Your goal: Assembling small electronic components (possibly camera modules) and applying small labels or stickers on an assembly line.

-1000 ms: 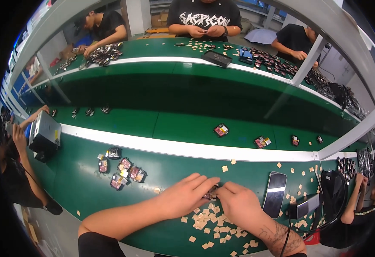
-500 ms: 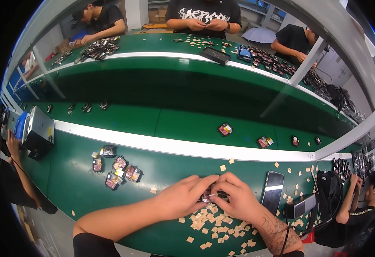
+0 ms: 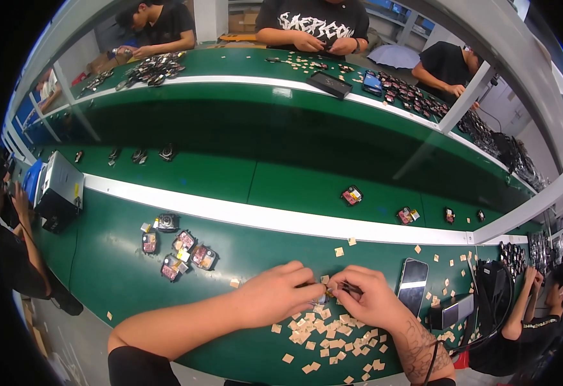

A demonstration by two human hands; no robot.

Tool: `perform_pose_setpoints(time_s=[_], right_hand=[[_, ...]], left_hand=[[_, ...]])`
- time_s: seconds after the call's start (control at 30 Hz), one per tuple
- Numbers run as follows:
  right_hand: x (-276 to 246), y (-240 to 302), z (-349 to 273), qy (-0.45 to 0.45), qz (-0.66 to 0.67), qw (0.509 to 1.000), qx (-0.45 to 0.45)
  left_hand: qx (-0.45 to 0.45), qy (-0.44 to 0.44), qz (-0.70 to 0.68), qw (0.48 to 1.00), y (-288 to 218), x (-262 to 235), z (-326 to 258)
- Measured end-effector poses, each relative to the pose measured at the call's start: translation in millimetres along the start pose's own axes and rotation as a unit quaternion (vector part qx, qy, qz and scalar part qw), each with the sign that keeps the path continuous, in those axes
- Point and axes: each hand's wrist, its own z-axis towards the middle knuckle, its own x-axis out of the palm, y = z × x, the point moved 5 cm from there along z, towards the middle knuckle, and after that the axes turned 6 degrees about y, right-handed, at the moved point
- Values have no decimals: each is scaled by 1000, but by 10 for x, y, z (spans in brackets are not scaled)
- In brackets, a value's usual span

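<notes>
My left hand (image 3: 286,293) is closed around a small electronic module (image 3: 320,298), mostly hidden behind the fingers. Close on its right, my right hand (image 3: 370,297) pinches a dark, slim tool that looks like tweezers (image 3: 353,289), with its fingers bent toward the module. A bit of yellow shows between the two hands. Many small tan square pieces (image 3: 333,334) lie scattered on the green table (image 3: 114,270) below and around both hands. Left of my left hand sits a group of small black-framed modules (image 3: 185,243), some with pink and yellow faces.
A phone (image 3: 413,287) and a dark grey box (image 3: 452,312) lie right of my right hand, beside a black cable (image 3: 509,309). Beyond a white rail (image 3: 230,215), more modules rest on a green belt (image 3: 275,180). A metal-cased machine (image 3: 59,192) stands left. Several people work around.
My hands have drawn slightly apart, and the right hand's dark tool shows more clearly. The module is more covered by my left hand. Modules on the belt appear farther right; the view shifted slightly.
</notes>
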Motion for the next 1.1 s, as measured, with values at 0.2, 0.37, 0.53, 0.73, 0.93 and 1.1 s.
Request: perform_pose_setpoints(time_s=[0.2,0.37,0.53,0.73,0.93,1.1], right_hand=[[-52,30,-4,33,-8,999,-2],[79,171,-26,-10,-101,995,-11],[195,182,-48,-43,-108,993,-19],[193,79,-68,-57,-32,998,17],[224,120,-75,-75,-50,996,13],[218,181,-68,-88,-97,990,45]], left_hand=[[33,-5,66,997,-26,59,-32],[40,-3,104,994,-60,58,-21],[18,-12,95,995,-81,37,-18],[1,-30,61,998,-83,26,-11],[1,-38,62,997,-88,34,-23],[-7,-42,55,998,-112,43,-7]])
